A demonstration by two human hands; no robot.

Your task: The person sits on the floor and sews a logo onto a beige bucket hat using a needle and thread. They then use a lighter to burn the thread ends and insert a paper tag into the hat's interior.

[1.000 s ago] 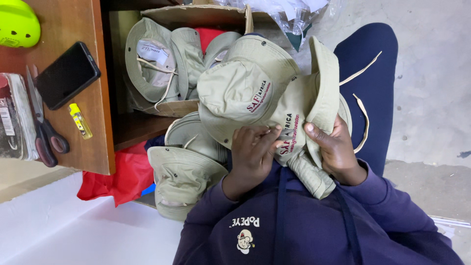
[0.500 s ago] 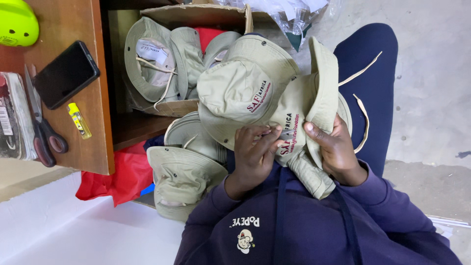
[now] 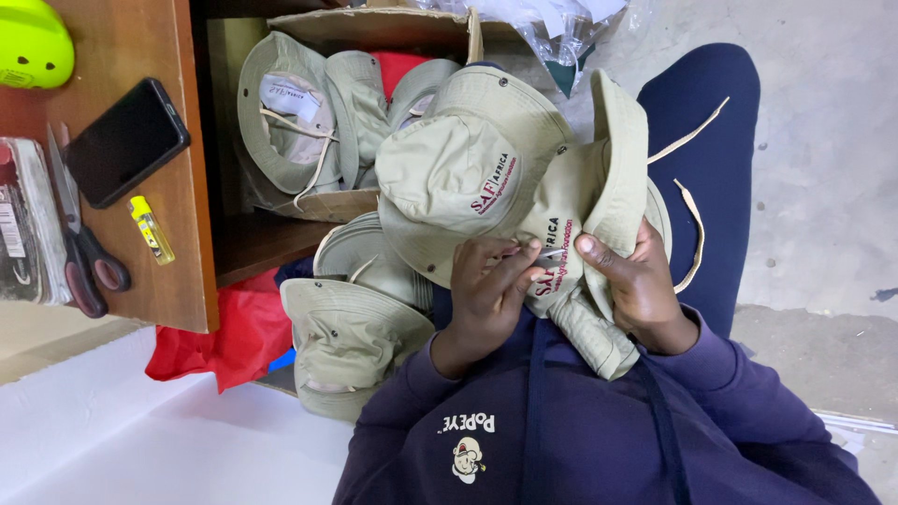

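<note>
We look down at a person in a dark blue sweatshirt, seated, with a bundle of khaki brimmed hats in the lap.

Left hand [image 3: 491,290]: fingers curled, tips pressed onto the embroidered front of the folded hat [image 3: 571,252]; it pinches the cloth near the red stitched lettering. Right hand [image 3: 636,281]: closed around the same folded hat from the other side, thumb on top of the brim fold, fingers hidden behind the fabric.

A second hat, the top hat [image 3: 449,178], lies crown-up against the folded one, overlapping it and touching the left fingertips. Its brim blocks our view of the folded hat's far edge. Two flat chin cords [image 3: 687,201] trail loose over the blue trouser leg [image 3: 711,122].

Below the left forearm, more hats sit stacked [image 3: 351,337], touching one another; we cannot tell how many. Beside them lies red cloth [image 3: 224,341] on the floor.

Beyond the hands, an open cardboard box [image 3: 374,23] holds further hats [image 3: 290,112], one turned inside-out with a white label showing. Crumpled clear plastic [image 3: 561,28] lies just past the box.

On the wooden table [image 3: 187,234] at the left: a black phone [image 3: 126,140], a yellow lighter [image 3: 152,229], scissors [image 3: 79,252], a neon-yellow rounded object [image 3: 33,42] and a stack of papers [image 3: 23,220]. All well apart from the hands. Grey concrete floor [image 3: 823,187] on the right.
</note>
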